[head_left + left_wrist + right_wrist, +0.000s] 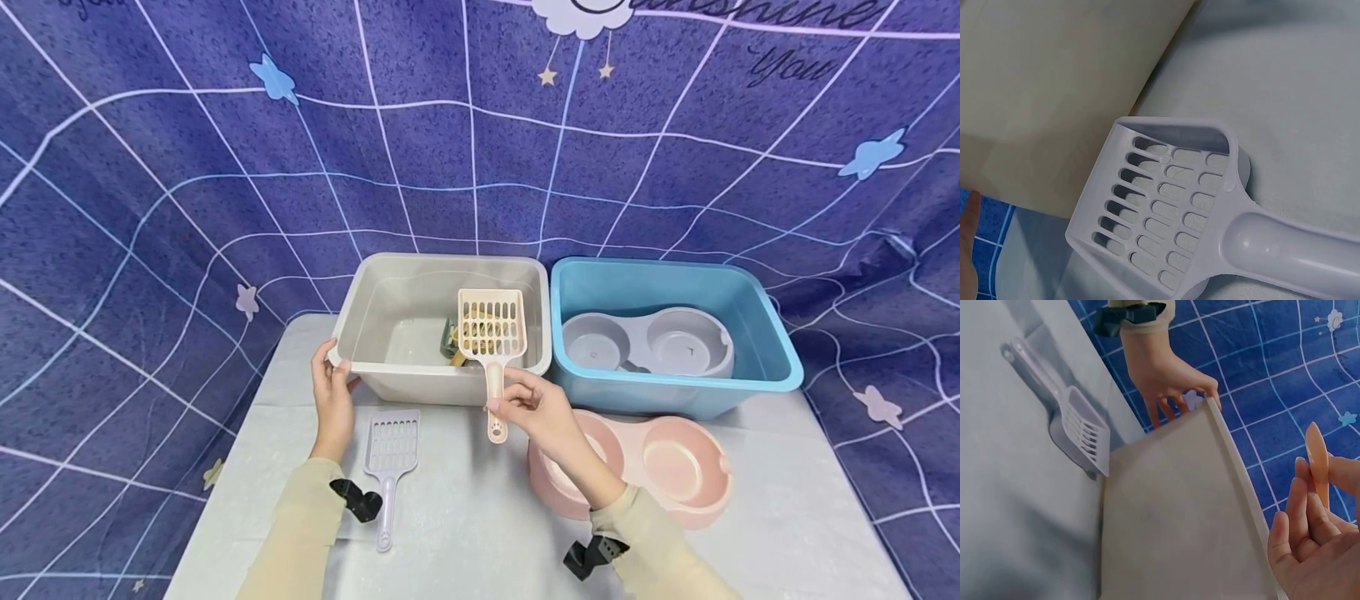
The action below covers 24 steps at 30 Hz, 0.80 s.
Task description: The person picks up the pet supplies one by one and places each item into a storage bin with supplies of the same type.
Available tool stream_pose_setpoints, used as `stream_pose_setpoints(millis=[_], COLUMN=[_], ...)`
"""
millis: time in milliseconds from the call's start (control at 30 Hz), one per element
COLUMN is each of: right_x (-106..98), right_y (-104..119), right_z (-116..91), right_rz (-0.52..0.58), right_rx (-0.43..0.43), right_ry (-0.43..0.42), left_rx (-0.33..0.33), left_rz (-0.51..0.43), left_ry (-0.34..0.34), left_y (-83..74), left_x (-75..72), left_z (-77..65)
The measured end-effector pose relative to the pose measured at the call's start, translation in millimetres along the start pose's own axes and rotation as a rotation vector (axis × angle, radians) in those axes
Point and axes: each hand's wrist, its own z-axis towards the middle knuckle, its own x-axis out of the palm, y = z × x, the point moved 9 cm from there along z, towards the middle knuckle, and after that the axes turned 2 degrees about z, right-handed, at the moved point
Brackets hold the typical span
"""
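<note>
My right hand pinches the handle of a peach slotted litter scoop. The scoop's head overlaps the near right part of a beige litter box in the head view. Behind its slots, small yellow and green pieces lie in the box, partly hidden. At the box's near left corner my left hand grips the rim, thumb on the front side and fingers round the left. On the table below, near the left wrist, rests a lavender litter scoop; its slotted head fills the left wrist view.
To the right stands a blue litter box with a grey double bowl inside. A pink double bowl sits on the table in front of it, partly under my right forearm. A blue patterned curtain hangs behind the table.
</note>
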Motion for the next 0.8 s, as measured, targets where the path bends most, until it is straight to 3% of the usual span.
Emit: stream_pose_setpoints(millis=[200, 533, 800], right_x=[-6, -10, -15], right_y=[4, 12, 14], right_z=[9, 30, 43], right_rz=[-0.032, -0.071, -0.040], right_rx=[-0.023, -0.027, -0.016], right_ry=[-0.028, -0.030, -0.038], left_rx=[0.001, -0.005, 0.000], left_rz=[0.009, -0.008, -0.001], left_ry=[0.012, 0.001, 0.013], left_y=[-9.1, 6.4, -19.4], left_x=[2.4, -1.5, 5.2], left_z=[-2.6, 3.9, -5.9])
